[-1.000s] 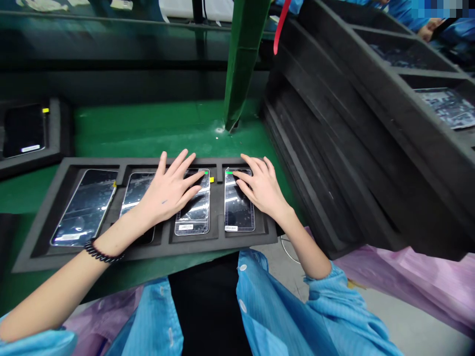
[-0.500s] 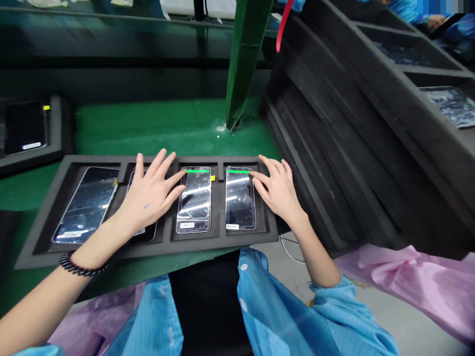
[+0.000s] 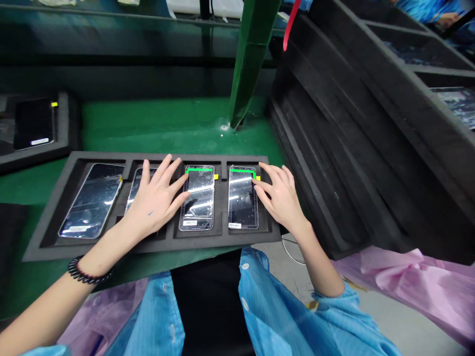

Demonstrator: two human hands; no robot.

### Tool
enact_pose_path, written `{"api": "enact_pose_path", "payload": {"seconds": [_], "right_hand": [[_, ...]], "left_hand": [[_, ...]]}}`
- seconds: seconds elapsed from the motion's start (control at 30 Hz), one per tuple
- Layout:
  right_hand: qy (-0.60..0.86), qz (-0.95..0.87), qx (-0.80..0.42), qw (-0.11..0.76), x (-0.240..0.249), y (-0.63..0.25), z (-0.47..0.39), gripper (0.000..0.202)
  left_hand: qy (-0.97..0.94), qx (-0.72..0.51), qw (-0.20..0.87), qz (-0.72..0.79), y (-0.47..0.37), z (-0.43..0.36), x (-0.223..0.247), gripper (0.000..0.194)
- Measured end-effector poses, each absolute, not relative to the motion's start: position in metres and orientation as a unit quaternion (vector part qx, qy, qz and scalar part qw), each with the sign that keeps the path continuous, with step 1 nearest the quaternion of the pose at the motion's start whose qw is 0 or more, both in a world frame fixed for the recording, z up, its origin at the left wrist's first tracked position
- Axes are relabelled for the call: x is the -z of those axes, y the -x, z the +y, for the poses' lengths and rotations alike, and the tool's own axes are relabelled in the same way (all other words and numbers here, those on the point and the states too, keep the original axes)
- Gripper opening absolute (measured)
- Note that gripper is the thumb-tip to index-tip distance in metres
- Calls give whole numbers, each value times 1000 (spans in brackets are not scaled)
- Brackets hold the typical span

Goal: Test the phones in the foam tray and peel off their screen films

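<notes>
On the foam tray (image 3: pixel 156 247), both hands are sliding outward off the two right-hand phones (image 3: pixel 243 198). Left hand (image 3: pixel 158 200) is resting flat, fingers spread, over the second phone (image 3: pixel 139 183); right hand (image 3: pixel 282 195), released, is touching the fourth phone's edge, both screens now uncovered.

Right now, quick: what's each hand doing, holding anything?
Left hand: open, flat on the second phone, holding nothing.
Right hand: open, fingertips at the fourth phone, holding nothing.

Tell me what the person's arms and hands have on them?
Both hands are bare, with no gloves. The left hand has a small blue mark on its back, and a black coiled band sits on that wrist. The right hand wears nothing. Blue sleeves are pushed up the forearms.
</notes>
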State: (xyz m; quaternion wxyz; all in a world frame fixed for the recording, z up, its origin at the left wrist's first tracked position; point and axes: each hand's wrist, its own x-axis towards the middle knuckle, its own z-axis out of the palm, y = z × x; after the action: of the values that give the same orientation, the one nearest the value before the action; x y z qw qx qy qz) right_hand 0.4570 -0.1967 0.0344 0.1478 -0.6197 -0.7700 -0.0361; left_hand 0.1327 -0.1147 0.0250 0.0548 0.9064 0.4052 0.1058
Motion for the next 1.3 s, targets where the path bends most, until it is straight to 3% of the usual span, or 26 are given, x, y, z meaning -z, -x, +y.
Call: {"api": "enact_pose_path", "payload": {"seconds": [0.5,1.3], "right_hand": [[655,-744,33,130,-26,-458,-180,36],[602,-778,32,177,-36,-444,-252,25]], "left_hand": [[-898,-100,43,427,-142,-98,-26,69],[-913,-82,-5,398,-126,-179,-36,51]]}}
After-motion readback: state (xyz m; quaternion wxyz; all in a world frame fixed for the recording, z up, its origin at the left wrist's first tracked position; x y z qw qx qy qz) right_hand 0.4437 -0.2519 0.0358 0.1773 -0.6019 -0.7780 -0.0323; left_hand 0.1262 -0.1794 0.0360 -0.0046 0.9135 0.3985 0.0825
